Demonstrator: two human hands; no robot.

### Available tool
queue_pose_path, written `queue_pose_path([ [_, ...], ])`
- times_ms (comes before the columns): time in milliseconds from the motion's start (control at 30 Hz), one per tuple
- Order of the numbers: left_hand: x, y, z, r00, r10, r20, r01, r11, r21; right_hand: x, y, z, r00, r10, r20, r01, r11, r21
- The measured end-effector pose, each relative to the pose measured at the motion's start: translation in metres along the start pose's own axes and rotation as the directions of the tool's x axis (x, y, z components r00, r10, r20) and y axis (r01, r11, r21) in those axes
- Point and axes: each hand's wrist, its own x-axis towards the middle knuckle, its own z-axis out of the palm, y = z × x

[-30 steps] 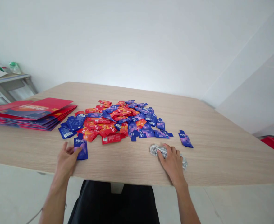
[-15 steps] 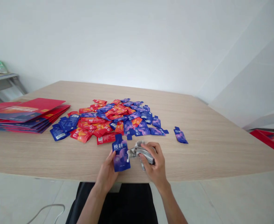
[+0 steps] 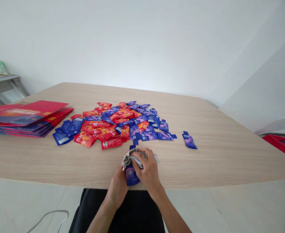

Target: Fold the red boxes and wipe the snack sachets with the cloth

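Observation:
Near the table's front edge, my left hand (image 3: 118, 187) is closed on the left side of a blue pouch (image 3: 132, 177) with purple fruit printed on it. My right hand (image 3: 147, 170) grips a crumpled grey-and-white cloth (image 3: 128, 158) and presses it over the upper front of that pouch. The cloth hides most of the printing, while the pouch's spout end shows above it. Just beyond lies a heap of red pouches (image 3: 113, 142) and blue pouches (image 3: 149, 135). One single blue pouch (image 3: 189, 141) rests apart, to the right of the heap.
A stack of flat red-and-blue printed cardboard sleeves (image 3: 36, 113) lies at the table's left. At the far right, a red box (image 3: 281, 145) is partly in view. A side table (image 3: 3, 78) stands back left, and a cable (image 3: 47, 213) lies on the floor.
My right hand has brought the cloth left onto the front of the blue pouch. The held pouch and my left hand have shifted slightly right and nearer to me.

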Motion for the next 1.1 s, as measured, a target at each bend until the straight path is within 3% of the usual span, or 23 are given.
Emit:
queue_pose_path([
  [100,-0.005,-0.006,0.004,0.999,-0.034,0.001,0.034,0.999,-0.028,0.008,0.002,-0.001,0.998,0.033,-0.054,-0.033,0.999,-0.006],
  [233,-0.008,0.011,0.015,0.99,0.02,-0.141,-0.026,0.999,-0.042,-0.01,-0.015,-0.002,0.996,-0.056,0.07,0.053,0.998,0.046],
  [367,-0.011,0.025,0.021,0.965,0.001,-0.261,-0.01,0.999,-0.031,-0.022,-0.024,-0.003,0.981,-0.115,0.157,0.106,0.992,0.065],
  [567,-0.02,0.003,0.016,0.993,-0.032,-0.117,0.025,0.998,-0.061,0.012,-0.006,-0.003,0.998,0.04,-0.055,-0.037,0.998,0.04],
  [700,-0.02,0.008,0.013,0.992,0.009,-0.128,-0.015,0.999,-0.046,0.002,-0.015,-0.003,1.0,0.002,0.005,-0.003,0.997,0.077],
  [867,-0.019,0.03,0.012,0.965,0.059,-0.256,-0.078,0.995,-0.065,-0.027,-0.037,-0.001,0.986,-0.073,0.152,0.053,0.99,0.133],
  [1100,-0.024,0.004,0.011,0.991,-0.018,-0.135,0.008,0.997,-0.074,0.01,-0.018,-0.007,0.995,0.073,-0.065,-0.068,0.995,0.074],
])
